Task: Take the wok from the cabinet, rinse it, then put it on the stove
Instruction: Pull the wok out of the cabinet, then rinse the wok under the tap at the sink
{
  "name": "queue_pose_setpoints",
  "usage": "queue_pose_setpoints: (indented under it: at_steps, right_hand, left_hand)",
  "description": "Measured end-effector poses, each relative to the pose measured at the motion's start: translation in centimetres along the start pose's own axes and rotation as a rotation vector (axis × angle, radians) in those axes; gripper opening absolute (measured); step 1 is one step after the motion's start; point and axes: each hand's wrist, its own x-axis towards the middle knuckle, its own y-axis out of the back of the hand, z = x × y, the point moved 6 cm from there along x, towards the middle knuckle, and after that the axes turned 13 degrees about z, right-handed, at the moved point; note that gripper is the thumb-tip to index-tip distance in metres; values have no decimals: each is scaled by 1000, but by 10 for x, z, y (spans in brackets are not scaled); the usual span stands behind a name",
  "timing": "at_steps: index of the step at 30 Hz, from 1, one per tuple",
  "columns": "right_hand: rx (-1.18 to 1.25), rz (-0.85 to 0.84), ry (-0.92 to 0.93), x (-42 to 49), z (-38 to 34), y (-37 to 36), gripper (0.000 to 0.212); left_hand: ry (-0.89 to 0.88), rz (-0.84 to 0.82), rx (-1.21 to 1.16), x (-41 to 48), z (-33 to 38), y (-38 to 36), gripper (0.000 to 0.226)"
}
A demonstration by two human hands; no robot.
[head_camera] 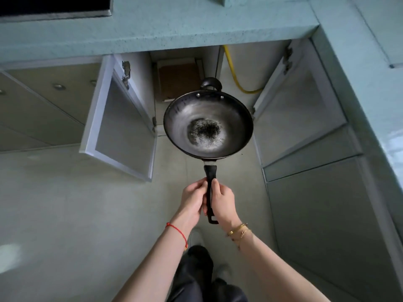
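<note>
Just one view here: a wide-angle head cam, looking steeply down. The surface (152, 38) runs along the top of the frame, with the open cabinet (185, 68) under it and the floor (54, 203) below. Both forearms (152, 258) come in from the bottom edge, so the wok (208, 127) sits close, mid-frame.

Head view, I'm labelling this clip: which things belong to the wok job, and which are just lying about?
Job: wok, its handle gripped by left hand and right hand; open cabinet; stove.
Lying about: yellow hose, cardboard box, both inside the cabinet.
</note>
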Motion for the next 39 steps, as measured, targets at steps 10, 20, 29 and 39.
queue_pose_setpoints:
  at_steps: [10, 20, 29, 39]
  right_hand:
    - [113, 82, -12, -101, -15, 130, 58]
    - [268, 231, 41, -161, -49, 246, 58]
    - [368, 434, 33, -155, -65, 320, 60]
    - [394, 686, 2, -87, -82, 364, 56]
  left_hand:
    - [-85, -130, 35, -151, -19, -21, 21]
    - [-225, -345, 101, -270, -5, -68, 20]
    - [-274, -474, 186, -317, 15, -135, 21]
    - [-269, -631, 380, -300, 49, -233, 12]
